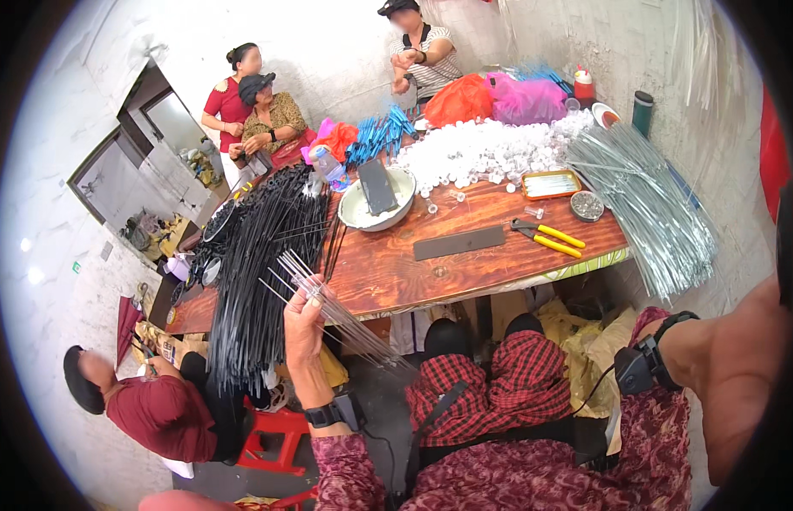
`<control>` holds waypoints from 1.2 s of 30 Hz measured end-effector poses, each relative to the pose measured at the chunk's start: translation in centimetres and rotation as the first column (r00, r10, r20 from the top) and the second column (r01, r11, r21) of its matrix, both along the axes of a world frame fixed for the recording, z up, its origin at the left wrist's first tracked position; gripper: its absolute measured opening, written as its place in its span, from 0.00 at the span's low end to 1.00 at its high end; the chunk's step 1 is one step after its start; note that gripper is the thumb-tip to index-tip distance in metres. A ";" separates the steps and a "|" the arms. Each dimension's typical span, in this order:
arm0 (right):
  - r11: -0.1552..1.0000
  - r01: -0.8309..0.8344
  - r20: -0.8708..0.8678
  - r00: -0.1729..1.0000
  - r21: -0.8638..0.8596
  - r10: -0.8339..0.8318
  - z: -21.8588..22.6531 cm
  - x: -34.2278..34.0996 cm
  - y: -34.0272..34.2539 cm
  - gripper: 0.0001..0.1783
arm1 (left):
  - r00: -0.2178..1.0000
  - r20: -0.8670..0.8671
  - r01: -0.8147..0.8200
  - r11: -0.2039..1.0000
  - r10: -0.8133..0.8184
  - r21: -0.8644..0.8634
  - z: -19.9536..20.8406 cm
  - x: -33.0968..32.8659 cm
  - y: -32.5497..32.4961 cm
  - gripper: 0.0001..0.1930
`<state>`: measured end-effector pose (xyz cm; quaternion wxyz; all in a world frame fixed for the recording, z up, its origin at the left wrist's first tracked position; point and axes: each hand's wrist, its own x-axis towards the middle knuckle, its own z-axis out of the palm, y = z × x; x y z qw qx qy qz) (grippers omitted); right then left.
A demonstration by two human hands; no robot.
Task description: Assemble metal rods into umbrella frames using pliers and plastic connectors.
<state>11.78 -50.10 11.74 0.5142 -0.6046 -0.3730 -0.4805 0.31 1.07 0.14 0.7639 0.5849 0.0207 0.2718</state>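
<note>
My left hand (304, 322), raised in front of the table's near edge, is closed around a bundle of thin metal rods (354, 328). The rods slant from upper left to lower right and fan out at both ends. A small clear piece seems to sit among them near my fingertips; its kind is hard to make out. Very close to the camera at the right rim is my right hand (741, 366), its fingers hidden by the picture's dark edge. It is apart from the table, nearest to a large sheaf of silvery rods (648, 204).
On the wooden table (371, 277) lie black rods (264, 255), a white bowl (354, 213) with a dark phone-like slab, a dark flat bar (459, 243), yellow-handled pliers (550, 237), white plastic caps (490, 153) and a metal dish (586, 205). Several people sit or stand around. A red stool (277, 434) stands lower left.
</note>
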 end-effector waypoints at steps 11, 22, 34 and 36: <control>0.999 -0.010 0.015 1.000 -0.053 0.011 -8.0 -0.5 -15.1 0.21 | 0.999 -0.017 -0.032 0.997 0.033 0.074 0.4 -0.1 -0.4 0.24; 0.995 -0.001 0.075 0.997 -0.099 0.009 2.8 -1.8 -2.3 0.21 | 1.000 -0.018 -0.013 0.998 0.014 0.063 0.3 -0.5 -0.5 0.24; 0.984 -0.095 0.128 0.985 -0.152 0.115 3.0 -2.2 -2.3 0.21 | 1.000 -0.025 0.017 0.996 -0.015 0.086 1.2 -1.0 -1.1 0.23; 0.982 -0.114 0.157 0.978 -0.151 0.138 3.0 -2.1 -2.2 0.21 | 0.998 -0.049 -0.023 0.994 0.028 0.108 1.5 -1.1 -1.6 0.24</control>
